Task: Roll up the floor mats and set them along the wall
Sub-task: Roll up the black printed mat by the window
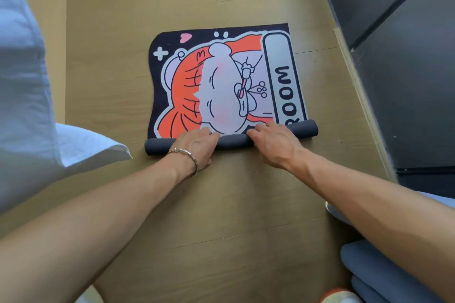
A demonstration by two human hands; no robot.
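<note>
Mat [221,76] flat on the floor [147,7], near edge curled into a roll [234,141]; left hand [194,145] and right hand [273,144] side by side on that roll. Off to the right, a cabinet [406,81]; near right corner, more rolled mats [364,268]; far left, some cloth [22,81].

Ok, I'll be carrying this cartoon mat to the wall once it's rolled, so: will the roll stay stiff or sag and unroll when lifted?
Likely floppy: the cartoon mat curls into a thin, tight roll, so it may sag if lifted by one end. It might unroll if released; the left hand and right hand both grip it.
</note>
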